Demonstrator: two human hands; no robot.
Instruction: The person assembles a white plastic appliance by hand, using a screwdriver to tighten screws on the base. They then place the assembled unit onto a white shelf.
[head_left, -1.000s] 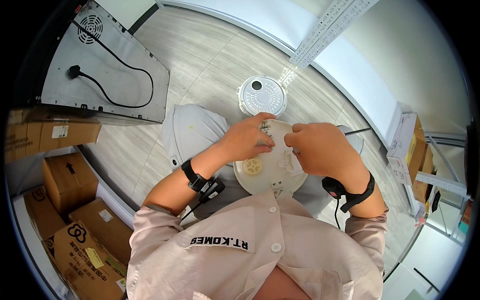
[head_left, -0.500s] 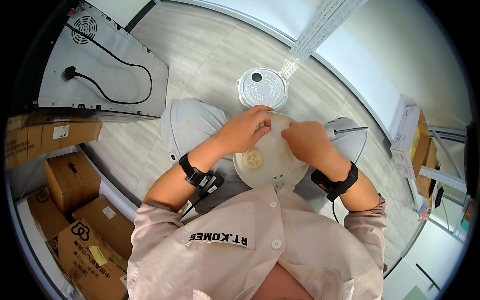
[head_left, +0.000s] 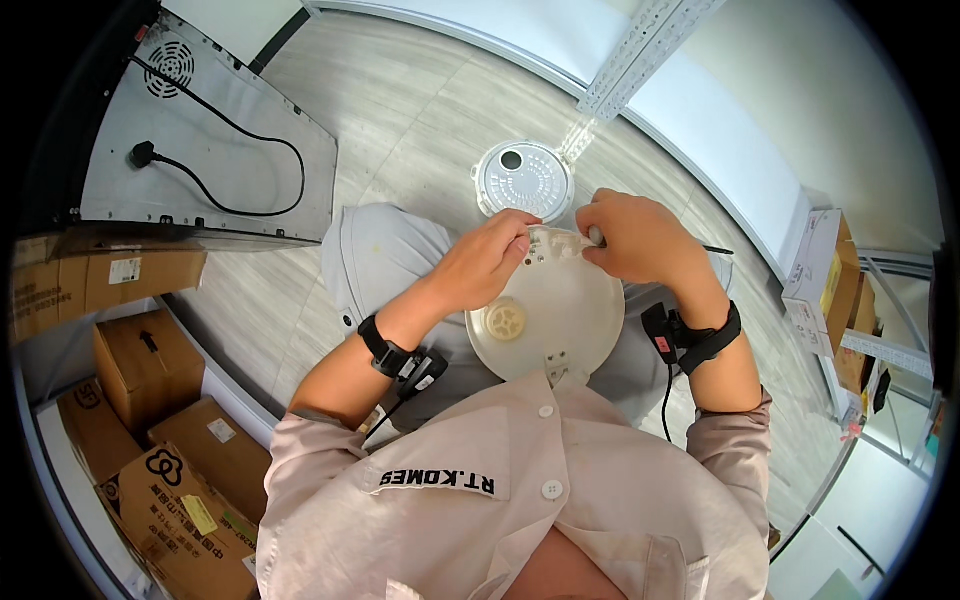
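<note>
A round cream-white appliance lid (head_left: 555, 320) rests on my lap, its flat underside up, with a small ribbed disc (head_left: 507, 322) on its left part. My left hand (head_left: 487, 262) pinches the lid's far rim at a small fitting with holes (head_left: 545, 245). My right hand (head_left: 635, 235) grips the same far rim from the right, fingers curled over a small whitish part; what that part is cannot be told. Both wrists wear black bands with small devices and cables. A round silver perforated plate (head_left: 523, 180) lies on the floor just beyond the hands.
A grey panel (head_left: 205, 140) with a fan grille and a black power cord with plug (head_left: 140, 155) lies on the wood-look floor at upper left. Brown cardboard boxes (head_left: 150, 420) are stacked at the left. A perforated metal rail (head_left: 640, 55) and more boxes (head_left: 825, 270) stand at the right.
The lid has come lower and nearer to my body. Both hands have shifted to its far rim and stay closed on it. The silver plate has not moved.
</note>
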